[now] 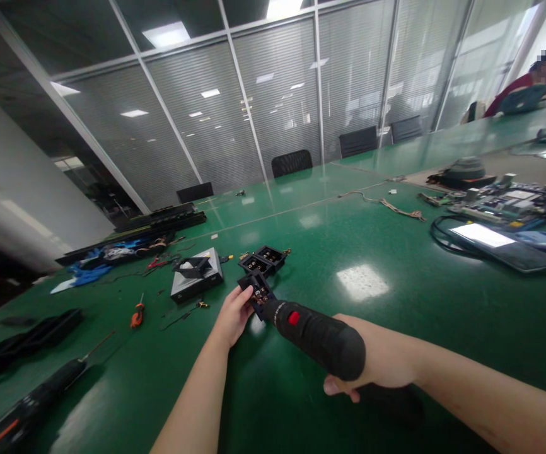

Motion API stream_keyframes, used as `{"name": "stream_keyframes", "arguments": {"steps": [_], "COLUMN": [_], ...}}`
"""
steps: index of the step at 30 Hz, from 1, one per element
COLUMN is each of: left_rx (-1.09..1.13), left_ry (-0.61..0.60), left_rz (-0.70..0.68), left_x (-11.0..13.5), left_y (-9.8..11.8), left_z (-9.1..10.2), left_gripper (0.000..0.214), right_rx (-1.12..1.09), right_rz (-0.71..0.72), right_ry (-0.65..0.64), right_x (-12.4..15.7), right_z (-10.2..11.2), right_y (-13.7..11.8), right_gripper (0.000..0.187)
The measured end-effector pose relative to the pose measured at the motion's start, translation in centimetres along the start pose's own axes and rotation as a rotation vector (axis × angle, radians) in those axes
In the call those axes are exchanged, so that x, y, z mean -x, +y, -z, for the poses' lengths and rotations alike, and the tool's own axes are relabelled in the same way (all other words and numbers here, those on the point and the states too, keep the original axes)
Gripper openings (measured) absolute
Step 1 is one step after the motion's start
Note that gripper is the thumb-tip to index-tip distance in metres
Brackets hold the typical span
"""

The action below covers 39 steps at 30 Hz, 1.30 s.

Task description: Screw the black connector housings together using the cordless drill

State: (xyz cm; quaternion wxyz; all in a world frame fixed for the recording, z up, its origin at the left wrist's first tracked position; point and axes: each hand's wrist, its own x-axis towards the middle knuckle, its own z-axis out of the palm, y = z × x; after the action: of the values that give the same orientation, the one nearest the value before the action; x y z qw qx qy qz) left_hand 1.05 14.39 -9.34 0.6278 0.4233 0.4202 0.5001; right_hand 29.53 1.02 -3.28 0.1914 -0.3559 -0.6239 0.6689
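Near the middle of the green table, my left hand (234, 315) grips a small black plastic housing (256, 291), its thumb pressed on the near side. Small metal parts show inside the housing. My right hand (372, 353) is closed on a black power screwdriver (320, 337) with a red button. The tool's front end points at the housing; its tip is hidden, so I cannot tell whether it touches. Just behind lies another black two-compartment housing (266, 258) with brass-coloured pieces inside.
To the left are a grey metal box (197, 277), an orange-handled screwdriver (137, 314), a long black power tool (31, 400) and blue gloves (96, 268). Circuit boards (519, 200), a phone (504, 246) and a cord (403, 209) lie right. A person (523, 94) sits far right.
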Motion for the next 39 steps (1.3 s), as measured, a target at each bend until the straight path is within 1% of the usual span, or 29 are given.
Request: {"name": "stream_keyframes", "arguments": {"steps": [7, 11, 14, 19, 29, 35, 39], "left_rx": [0.011, 0.022, 0.018, 0.015, 0.013, 0.013, 0.020], "left_ry": [-0.005, 0.000, 0.009, 0.009, -0.012, 0.004, 0.006], "left_rz": [-0.006, -0.008, -0.008, -0.013, -0.027, -0.026, -0.019], "left_x": [0.26, 0.29, 0.33, 0.37, 0.21, 0.18, 0.18], "left_y": [0.26, 0.27, 0.28, 0.28, -0.07, -0.04, -0.02], "left_z": [-0.43, -0.48, -0.48, -0.49, -0.16, -0.26, -0.23], "left_gripper": [0.043, 0.044, 0.042, 0.044, 0.047, 0.045, 0.044], "right_rx": [0.029, 0.024, 0.014, 0.035, 0.035, 0.000, -0.007], "right_rz": [0.006, -0.017, -0.006, 0.038, 0.012, 0.005, 0.002], "right_ry": [-0.005, -0.006, -0.019, -0.009, -0.015, -0.004, 0.003], "right_x": [0.03, 0.08, 0.09, -0.03, -0.29, -0.10, -0.04], "right_z": [0.09, 0.22, 0.29, 0.19, 0.24, 0.18, 0.08], "right_y": [-0.01, 0.03, 0.07, 0.16, 0.53, 0.38, 0.19], "right_gripper": [0.034, 0.040, 0.043, 0.040, 0.040, 0.043, 0.039]}}
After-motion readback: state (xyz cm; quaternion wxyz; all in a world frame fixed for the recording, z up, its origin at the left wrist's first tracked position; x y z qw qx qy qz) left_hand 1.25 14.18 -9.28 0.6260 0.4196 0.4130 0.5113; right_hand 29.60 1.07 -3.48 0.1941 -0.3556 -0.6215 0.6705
